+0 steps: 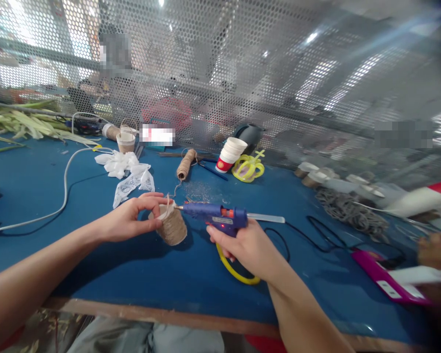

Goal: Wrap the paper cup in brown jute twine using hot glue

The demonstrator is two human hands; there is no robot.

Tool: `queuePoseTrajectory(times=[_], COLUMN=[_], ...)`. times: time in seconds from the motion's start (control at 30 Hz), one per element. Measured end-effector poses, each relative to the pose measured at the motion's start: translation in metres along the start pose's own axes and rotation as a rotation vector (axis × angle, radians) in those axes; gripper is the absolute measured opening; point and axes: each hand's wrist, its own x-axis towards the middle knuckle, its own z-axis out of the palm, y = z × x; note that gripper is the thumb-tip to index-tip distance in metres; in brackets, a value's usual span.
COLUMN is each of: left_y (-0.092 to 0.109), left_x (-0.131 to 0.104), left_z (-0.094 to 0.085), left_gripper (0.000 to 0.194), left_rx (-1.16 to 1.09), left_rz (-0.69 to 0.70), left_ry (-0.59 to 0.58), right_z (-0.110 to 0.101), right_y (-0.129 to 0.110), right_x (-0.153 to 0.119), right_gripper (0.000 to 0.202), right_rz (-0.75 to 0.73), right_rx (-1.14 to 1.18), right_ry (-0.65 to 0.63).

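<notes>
Our left hand point(143, 215) pinches the twine-wrapped cup point(173, 229) at its rim, with the thumb on the near left side and the fingers curled over the top; the cup is tilted, its open end turned up and to the left, and it sits near the middle of the blue table point(191, 289). Our right hand point(248, 245) is closed around the handle of the blue glue gun point(218, 218); the nozzle points left, right at the cup's rim, though we cannot tell whether it touches; a clear glue stick point(268, 217) juts from the gun's back end, and a small red light glows on its side. A yellow ring point(238, 278) lies partly under our right hand; a strand of twine runs from the spool point(185, 165), beyond the cup, toward its rim. Farther off, to the right of the spool, a stack of paper cups point(231, 153) leans beside a yellow crown-shaped piece point(248, 169); crumpled white lace point(127, 169) lies to the far left of our cup; at the right we see a heap of grey cord point(351, 211) and, nearer, a magenta power strip point(384, 279).
</notes>
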Motion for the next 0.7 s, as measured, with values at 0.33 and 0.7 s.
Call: queuePoseTrajectory(times=[0.33,0.7], left_y=[0.001,0.000], left_x=[0.000,0.000], left_z=[0.000,-0.001], left_gripper=[0.018,0.018], left_rx=[-0.001,0.003], left_rz=[-0.014,-0.004], left_ry=[-0.004,-0.005], right_z=[0.003,0.002], right_y=[-0.003,-0.001], right_x=[-0.005,-0.003], right_gripper=[0.024,0.023], right_rz=[0.037,-0.010], right_rx=[0.005,0.022], right_ry=[-0.015,-0.017])
